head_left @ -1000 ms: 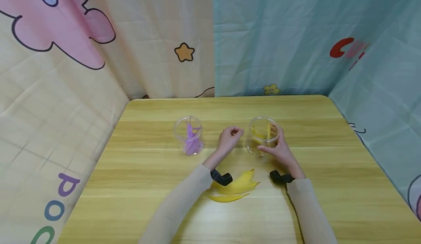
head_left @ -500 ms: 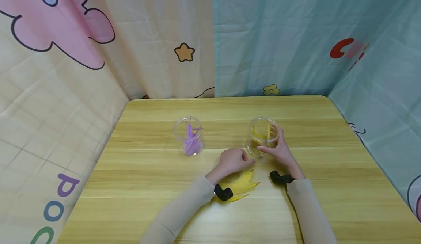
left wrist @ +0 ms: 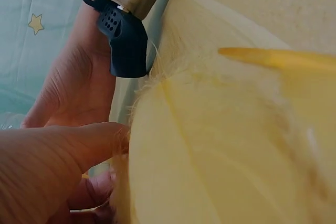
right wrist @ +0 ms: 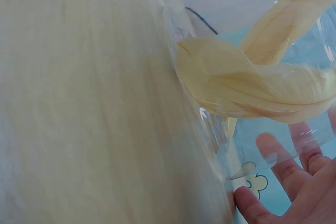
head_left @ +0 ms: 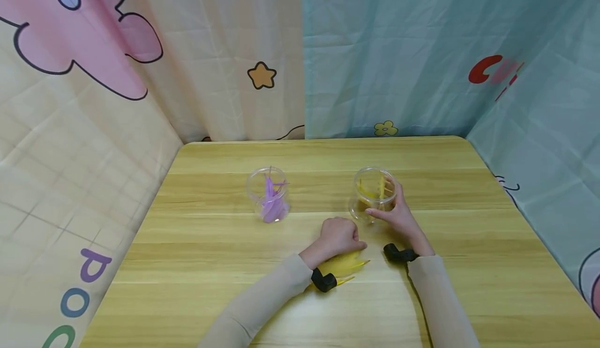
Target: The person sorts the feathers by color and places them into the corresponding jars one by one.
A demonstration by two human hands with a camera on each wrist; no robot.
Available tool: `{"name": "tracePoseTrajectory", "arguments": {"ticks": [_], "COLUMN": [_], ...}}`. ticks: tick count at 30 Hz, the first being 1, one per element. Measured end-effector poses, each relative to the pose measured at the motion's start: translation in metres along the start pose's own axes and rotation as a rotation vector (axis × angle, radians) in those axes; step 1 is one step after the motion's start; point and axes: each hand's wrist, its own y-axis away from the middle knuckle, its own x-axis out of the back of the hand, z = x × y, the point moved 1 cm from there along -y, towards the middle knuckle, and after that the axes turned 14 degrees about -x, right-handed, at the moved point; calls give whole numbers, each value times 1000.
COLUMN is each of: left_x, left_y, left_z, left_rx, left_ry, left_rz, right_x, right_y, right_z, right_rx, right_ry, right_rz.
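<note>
My left hand point(head_left: 338, 235) is over the yellow feathers point(head_left: 347, 265) lying on the table in front of me. In the left wrist view its thumb and curled fingers pinch the fluffy edge of a yellow feather point(left wrist: 199, 145); the fingertips are partly hidden behind it. My right hand point(head_left: 398, 213) grips a clear plastic cup point(head_left: 361, 215) from its right side, thumb in front and fingers behind. Inside that cup stand several yellow feathers point(right wrist: 236, 85). A second clear cup point(head_left: 255, 186), to the left, contains purple feathers point(head_left: 274, 204).
The wooden table point(head_left: 187, 285) reaches back to a hanging curtain point(head_left: 225, 77) with cartoon prints. More curtain hangs along the left and right sides. A small black device point(head_left: 324, 281) is strapped to each wrist.
My left hand has come from between the two cups toward me, down to the yellow feathers, and now covers part of them. The right hand keeps its grip on the cup.
</note>
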Motion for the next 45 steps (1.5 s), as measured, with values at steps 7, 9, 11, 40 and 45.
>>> {"name": "tracePoseTrajectory", "arguments": {"ticks": [7,9,11,40,45], "left_x": [6,12,19,128,129], "left_y": [1,2,2,-48,-68], "left_z": [-2,-3,-4,-8,-7], "left_rx": [37,37,30,-2,28], "left_ry": [120,157,205,1036,1033], "left_rz": [-8,8,33,861,1013], "right_x": [0,1,1,4,3], "right_y": [0,0,-1,-5,-14], "right_z": [-1,-1,-1,8,26], "right_rx": [16,23,27,49,1], "right_ry": [-2,-7,-10,-40,-8], "right_rz": [-3,-3,-1,-26,-8]}}
